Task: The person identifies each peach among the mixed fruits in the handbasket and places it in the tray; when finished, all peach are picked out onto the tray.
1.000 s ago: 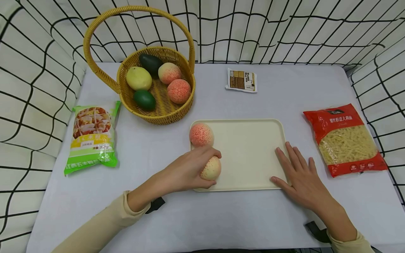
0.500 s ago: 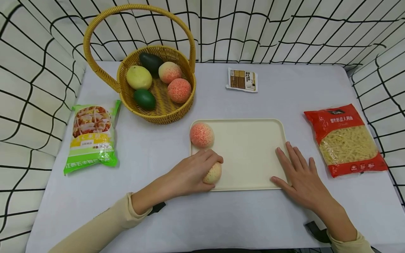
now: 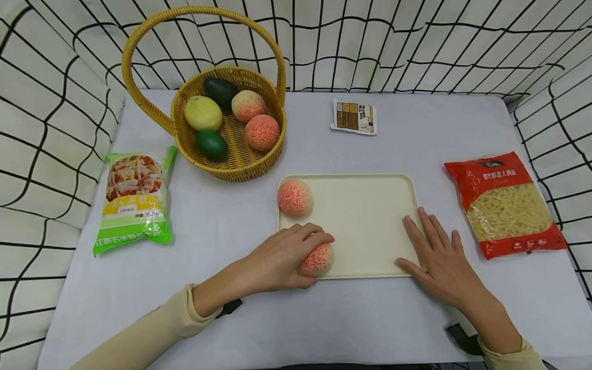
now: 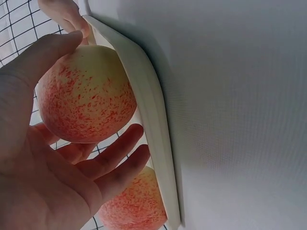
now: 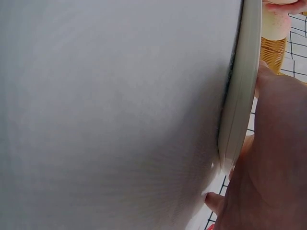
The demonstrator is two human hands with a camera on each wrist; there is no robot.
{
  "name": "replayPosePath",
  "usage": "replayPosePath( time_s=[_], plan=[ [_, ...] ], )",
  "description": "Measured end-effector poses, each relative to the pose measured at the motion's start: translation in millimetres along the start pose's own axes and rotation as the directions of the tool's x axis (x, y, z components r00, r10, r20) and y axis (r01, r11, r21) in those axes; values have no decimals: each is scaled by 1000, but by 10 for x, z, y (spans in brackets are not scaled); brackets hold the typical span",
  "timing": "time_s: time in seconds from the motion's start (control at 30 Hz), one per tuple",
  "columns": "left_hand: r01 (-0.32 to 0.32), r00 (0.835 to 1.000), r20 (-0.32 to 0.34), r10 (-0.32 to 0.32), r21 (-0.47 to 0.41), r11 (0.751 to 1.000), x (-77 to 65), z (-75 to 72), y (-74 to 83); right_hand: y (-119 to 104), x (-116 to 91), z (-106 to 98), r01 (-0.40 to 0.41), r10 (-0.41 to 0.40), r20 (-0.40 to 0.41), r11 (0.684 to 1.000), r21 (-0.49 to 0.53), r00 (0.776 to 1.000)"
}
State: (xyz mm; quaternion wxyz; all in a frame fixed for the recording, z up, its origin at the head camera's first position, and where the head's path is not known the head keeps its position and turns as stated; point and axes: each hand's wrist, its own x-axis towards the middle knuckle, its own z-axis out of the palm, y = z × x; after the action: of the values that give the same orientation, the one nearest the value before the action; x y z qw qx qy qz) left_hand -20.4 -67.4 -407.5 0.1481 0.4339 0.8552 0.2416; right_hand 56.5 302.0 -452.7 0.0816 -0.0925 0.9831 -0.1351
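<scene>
My left hand [image 3: 289, 257] curves its thumb and fingers round a peach [image 3: 318, 259] at the near left corner of the cream tray [image 3: 365, 226]. In the left wrist view the thumb lies along the upper side of this peach [image 4: 86, 96], its yellow patch close to the tray's rim. A second peach [image 3: 295, 198] sits at the tray's far left corner. My right hand [image 3: 439, 262] lies flat with spread fingers over the tray's right edge; its thumb is near the lower right corner.
Behind the tray stands a yellow wicker basket [image 3: 252, 172] with a tall handle, holding several fruits. A green snack bag [image 3: 134, 200] lies at left, a red pasta bag [image 3: 509, 205] at right, a small sachet [image 3: 354, 117] at the back. Black wire mesh [image 3: 347, 46] surrounds the table.
The peach under my left hand has turned from its pale yellow side to its red speckled side and shifted slightly right, the hand moving with it. My right hand has stayed still.
</scene>
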Motion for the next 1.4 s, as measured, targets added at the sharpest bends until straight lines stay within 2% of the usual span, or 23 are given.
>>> replayPosePath(
  time_s=[0.43, 0.67, 0.9, 1.17, 1.3, 1.4],
  plan=[
    [3, 1000, 16, -2, -58, 998, 33, -62, -12, 8, 6, 9, 6, -6, -3, 1000, -3, 1000],
    [30, 999, 12, -29, -96, 995, 53, -197, -11, 12, 13, 9, 6, -6, -1, 1000, -7, 1000],
    [120, 993, 20, -119, -155, 981, 60, -542, -26, 1, 14, -5, 3, -3, 0, 1000, 0, 1000],
    [125, 989, -53, -141, -239, 963, 73, -1058, -162, 3, 16, -6, -3, 3, 8, 1000, 2, 1000],
    [179, 976, -87, -202, -221, 959, 167, -1360, -332, 5, 12, -11, -7, 7, 13, 1000, -4, 1000],
    [256, 956, -101, -276, -176, 950, 276, -1585, -535, 6, 3, -12, -9, 9, 17, 1000, -2, 1000]
  ],
)
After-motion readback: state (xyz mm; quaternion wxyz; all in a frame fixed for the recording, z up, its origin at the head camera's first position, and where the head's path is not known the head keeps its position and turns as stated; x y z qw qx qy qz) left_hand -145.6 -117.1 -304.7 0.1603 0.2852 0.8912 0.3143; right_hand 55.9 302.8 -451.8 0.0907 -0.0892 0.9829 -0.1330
